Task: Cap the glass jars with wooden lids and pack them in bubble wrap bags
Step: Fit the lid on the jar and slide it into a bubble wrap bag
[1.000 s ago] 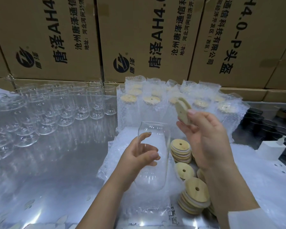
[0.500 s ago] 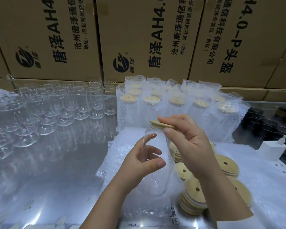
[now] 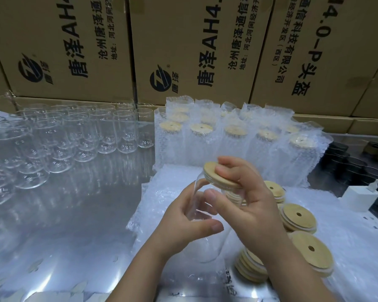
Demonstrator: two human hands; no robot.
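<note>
Bench inventory, largest to smallest, with hazards noted.

1. Cardboard cartons [image 3: 183,51], stacked across 12 o'clock. No hazard.
2. Steel table top [image 3: 63,236], from 7 to 10 o'clock. Hard surface; a dropped jar would likely break on it.
3. Bare glass jars [image 3: 85,136], uncapped, crowded at 10 o'clock. A knock from my left elbow could topple several.
4. Bagged jars [image 3: 238,144], capped and upright in bubble wrap, at 1 o'clock.
5. Flat bubble wrap bags [image 3: 162,192], lying under my hands at centre. They would cushion a short fall only.
6. Glass jar [image 3: 207,247], held at centre above the bags and tilted, mouth toward 12 o'clock. Smooth glass; it could slide through my grip if I pushed hard on the lid.
7. Left hand [image 3: 183,225], fingers and thumb curled round the jar body.
8. Right hand [image 3: 255,210], fingers curled over the lid, thumb at the jar neck.
9. Loose lid stacks [image 3: 298,216], at 4 o'clock, just beside my right wrist. A careless wrist could scatter them.
10. Wooden lid [image 3: 212,172], on the jar mouth. I could not tell whether it sat evenly all round; pressed crooked, it might jam or pop off inside the bag.
</note>
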